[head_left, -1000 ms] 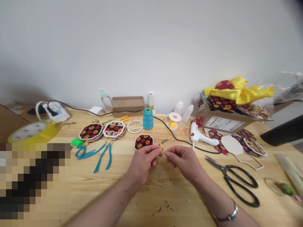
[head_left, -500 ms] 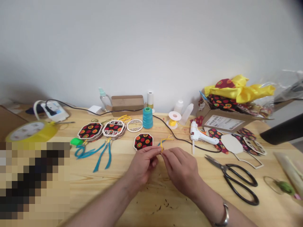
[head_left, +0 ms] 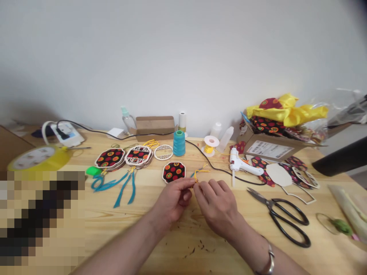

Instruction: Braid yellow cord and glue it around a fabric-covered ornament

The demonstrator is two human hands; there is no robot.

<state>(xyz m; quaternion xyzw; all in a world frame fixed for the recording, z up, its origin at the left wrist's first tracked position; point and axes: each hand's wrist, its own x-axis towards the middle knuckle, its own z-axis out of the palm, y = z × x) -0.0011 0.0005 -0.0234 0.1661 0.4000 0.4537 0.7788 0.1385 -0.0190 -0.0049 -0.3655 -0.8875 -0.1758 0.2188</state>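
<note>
My left hand [head_left: 174,198] and my right hand [head_left: 215,202] meet above the middle of the table, fingertips pinched together. Both are closed on a thin yellow cord [head_left: 196,175], whose loose ends stick up and to the right beyond my fingers. The part right at the fingertips is mostly hidden. Just behind my left hand lies a patterned fabric panel [head_left: 173,172] with a pale rim, dark with red and orange flowers. A bit of blue ribbon [head_left: 207,170] shows beside the cord ends.
Black-handled scissors [head_left: 279,215] lie at right, below a white glue gun [head_left: 243,163] with its cable. Behind stand a teal thread cone [head_left: 179,144] and a yellow cord spool [head_left: 210,146]. Finished-looking panels [head_left: 110,158] with blue ribbons lie left. A cardboard box [head_left: 269,149] holds fabric.
My right hand has shifted slightly left and turned a little, its fingers closer to my left fingertips. The cord stays pinched; other things keep their places apart from a small camera shift.
</note>
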